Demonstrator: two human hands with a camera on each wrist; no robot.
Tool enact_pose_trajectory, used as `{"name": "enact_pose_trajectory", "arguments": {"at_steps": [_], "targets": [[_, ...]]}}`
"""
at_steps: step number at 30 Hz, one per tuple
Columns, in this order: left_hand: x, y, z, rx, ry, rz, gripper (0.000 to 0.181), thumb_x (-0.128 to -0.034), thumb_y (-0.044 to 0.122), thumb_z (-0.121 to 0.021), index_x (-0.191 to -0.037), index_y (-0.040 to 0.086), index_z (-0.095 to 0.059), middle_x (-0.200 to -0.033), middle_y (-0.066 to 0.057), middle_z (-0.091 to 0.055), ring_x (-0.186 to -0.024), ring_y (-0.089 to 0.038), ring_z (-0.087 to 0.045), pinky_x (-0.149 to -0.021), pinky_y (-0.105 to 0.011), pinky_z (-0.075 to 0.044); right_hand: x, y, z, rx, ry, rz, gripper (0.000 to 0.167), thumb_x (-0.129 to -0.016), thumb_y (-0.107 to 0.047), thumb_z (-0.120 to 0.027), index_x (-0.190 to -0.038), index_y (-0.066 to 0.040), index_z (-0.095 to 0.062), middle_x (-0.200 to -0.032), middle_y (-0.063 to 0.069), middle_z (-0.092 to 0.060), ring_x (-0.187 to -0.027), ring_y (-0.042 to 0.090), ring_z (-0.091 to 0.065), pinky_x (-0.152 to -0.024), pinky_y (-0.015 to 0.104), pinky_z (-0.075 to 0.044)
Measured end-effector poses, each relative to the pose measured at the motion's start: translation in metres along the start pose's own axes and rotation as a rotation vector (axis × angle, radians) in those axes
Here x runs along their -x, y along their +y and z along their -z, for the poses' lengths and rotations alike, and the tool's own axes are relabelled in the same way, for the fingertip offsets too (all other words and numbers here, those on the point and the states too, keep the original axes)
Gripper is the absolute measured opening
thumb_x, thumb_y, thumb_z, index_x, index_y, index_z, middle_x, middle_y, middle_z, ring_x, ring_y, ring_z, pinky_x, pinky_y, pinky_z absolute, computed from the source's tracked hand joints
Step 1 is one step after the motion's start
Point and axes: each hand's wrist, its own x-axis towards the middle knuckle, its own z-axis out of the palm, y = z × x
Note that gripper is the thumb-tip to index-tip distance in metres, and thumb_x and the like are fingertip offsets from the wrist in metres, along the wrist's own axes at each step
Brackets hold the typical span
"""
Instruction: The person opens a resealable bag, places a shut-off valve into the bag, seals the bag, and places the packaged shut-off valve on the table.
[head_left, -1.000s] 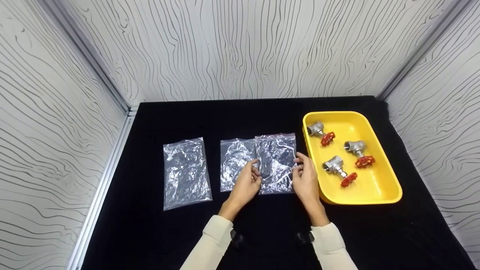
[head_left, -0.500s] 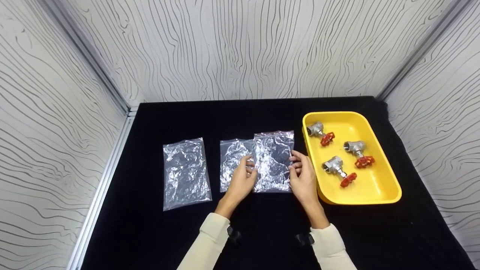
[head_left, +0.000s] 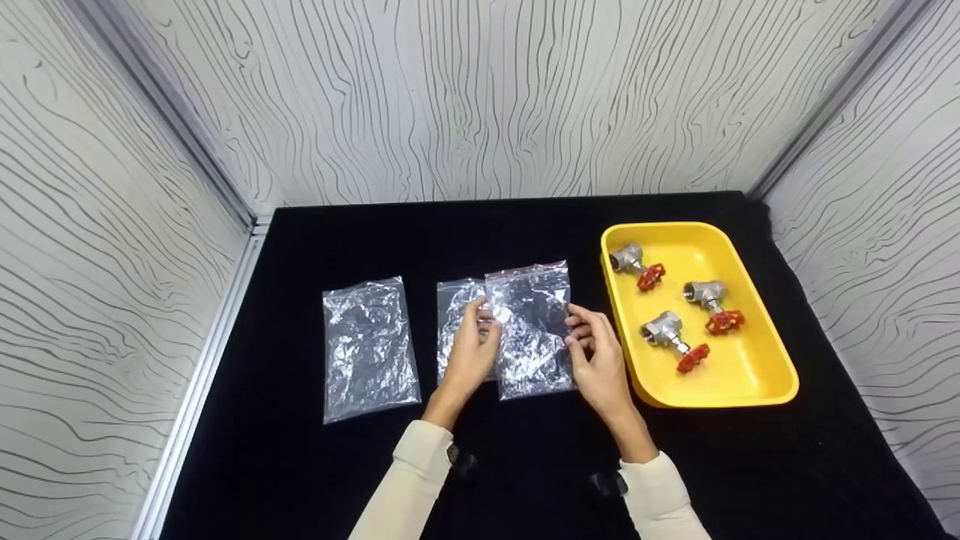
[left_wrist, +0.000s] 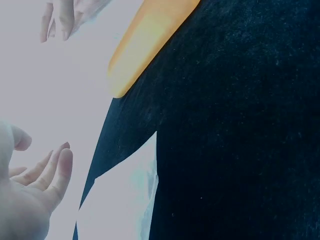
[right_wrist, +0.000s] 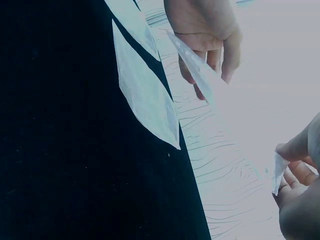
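My right hand pinches the right edge of a clear zip-lock bag between thumb and fingers. In the right wrist view a corner of this bag sits between the thumb and fingers. My left hand is beside the bag's left edge, its thumb apart from its loosely bent fingers. Overexposure in the left wrist view hides whether that hand touches the plastic. The bag is raised off the table. Behind it and my left hand lies a second zip-lock bag, partly covered.
A third zip-lock bag lies flat at the left of the black tabletop. To the right stands a yellow tray with three metal valves with red handwheels. Patterned panels enclose the back and sides.
The raised bag has shifted left, further over the second bag, and tilted slightly. Both hands have moved left with it. The tray and valves stay put.
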Motion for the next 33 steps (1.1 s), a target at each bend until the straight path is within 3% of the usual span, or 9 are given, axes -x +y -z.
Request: {"name": "enact_pose_trajectory", "arguments": {"at_steps": [6,10,17,22,28,33], "targets": [[-0.001,-0.001,0.004,0.074,0.037,-0.043,0.051,-0.1042,0.002,-0.062,-0.151,-0.006,-0.042,-0.113,-0.018,-0.066,-0.091,-0.019,-0.068,-0.077,-0.022,-0.06,0.002,0.003,-0.002,-0.039,-0.024,0.052,0.051,-0.089,0.023,-0.064,-0.136,0.004,-0.064,-0.112,0.019,-0.068,-0.089,0.031,-0.064,-0.077,0.015,-0.053],[-0.001,-0.001,0.007,0.101,0.054,-0.064,0.053,-0.1029,0.001,-0.064,-0.151,-0.006,-0.044,-0.109,-0.017,-0.068,-0.091,-0.018,-0.068,-0.077,-0.021,-0.06,0.003,0.003,-0.003,-0.072,-0.024,0.062,0.052,-0.087,0.026,-0.063,-0.135,0.006,-0.063,-0.11,0.021,-0.067,-0.088,0.026,-0.065,-0.077,0.016,-0.054],[0.0,0.001,0.009,0.17,0.078,-0.097,0.053,-0.0997,-0.007,-0.064,-0.15,-0.004,-0.047,-0.105,-0.02,-0.069,-0.09,-0.026,-0.072,-0.077,-0.026,-0.063,0.001,0.005,-0.005,-0.178,-0.031,-0.024,0.051,-0.09,0.02,-0.067,-0.139,0.012,-0.055,-0.116,0.029,-0.062,-0.091,0.024,-0.065,-0.078,0.015,-0.056],[0.001,0.0,0.011,0.185,0.053,-0.132,0.054,-0.0994,-0.008,-0.064,-0.15,-0.004,-0.047,-0.107,-0.02,-0.068,-0.091,-0.022,-0.071,-0.079,-0.027,-0.063,-0.002,0.004,-0.006,-0.199,-0.009,-0.086,0.045,-0.098,0.011,-0.067,-0.14,0.012,-0.053,-0.122,0.032,-0.066,-0.092,0.01,-0.065,-0.075,0.014,-0.056],[0.003,0.0,0.015,0.202,0.031,-0.162,0.058,-0.0991,-0.008,-0.064,-0.153,-0.004,-0.044,-0.106,-0.02,-0.067,-0.09,-0.015,-0.069,-0.078,-0.024,-0.061,-0.007,0.003,-0.011,-0.19,0.038,-0.105,0.036,-0.1,0.007,-0.067,-0.134,0.012,-0.058,-0.112,0.03,-0.069,-0.092,0.007,-0.064,-0.076,0.013,-0.055],[0.002,0.001,0.019,0.206,0.045,-0.176,0.051,-0.1015,-0.003,-0.065,-0.149,-0.005,-0.048,-0.105,-0.02,-0.07,-0.088,-0.02,-0.071,-0.074,-0.023,-0.06,-0.008,0.001,-0.012,-0.176,0.055,-0.117,0.027,-0.098,0.008,-0.069,-0.123,0.012,-0.059,-0.107,0.029,-0.069,-0.094,0.005,-0.064,-0.078,0.014,-0.053]]}}
